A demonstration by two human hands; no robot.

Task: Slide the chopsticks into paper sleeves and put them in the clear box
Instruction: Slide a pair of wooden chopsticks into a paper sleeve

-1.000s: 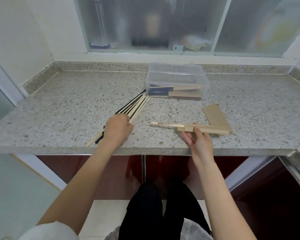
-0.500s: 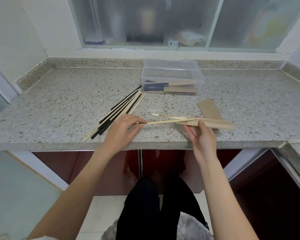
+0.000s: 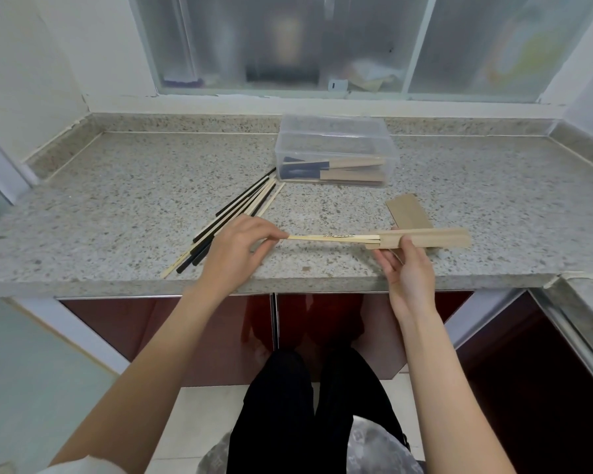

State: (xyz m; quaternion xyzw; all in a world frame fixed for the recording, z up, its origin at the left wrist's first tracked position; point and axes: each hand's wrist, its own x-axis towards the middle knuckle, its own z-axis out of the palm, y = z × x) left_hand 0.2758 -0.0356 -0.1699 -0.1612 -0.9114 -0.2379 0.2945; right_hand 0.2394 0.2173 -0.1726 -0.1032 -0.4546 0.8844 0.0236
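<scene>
A pair of pale wooden chopsticks (image 3: 332,237) lies level above the front strip of the speckled stone counter (image 3: 134,200), its right end already inside the mouth of a brown paper sleeve (image 3: 425,237). The left hand (image 3: 235,249) pinches the chopsticks' free left end between thumb and curled fingertips. The right hand (image 3: 406,271) holds the sleeve near its open end, thumb on the front face, fingers behind it. Both hands sit just inside the counter's front edge, with the dark red cabinet doors (image 3: 220,336) below.

Behind the left hand a loose bundle of black and pale chopsticks (image 3: 240,208) fans diagonally from the front edge toward the clear box (image 3: 336,131). Its far tips lie just beside the box's left front corner. The box stands toward the back of the counter and already holds several sleeved pairs (image 3: 343,169). Spare flat sleeves (image 3: 408,210) lie between the box and the held sleeve. Bare counter spreads to the left and far right, bounded by a raised stone lip beneath the frosted window (image 3: 288,39).
</scene>
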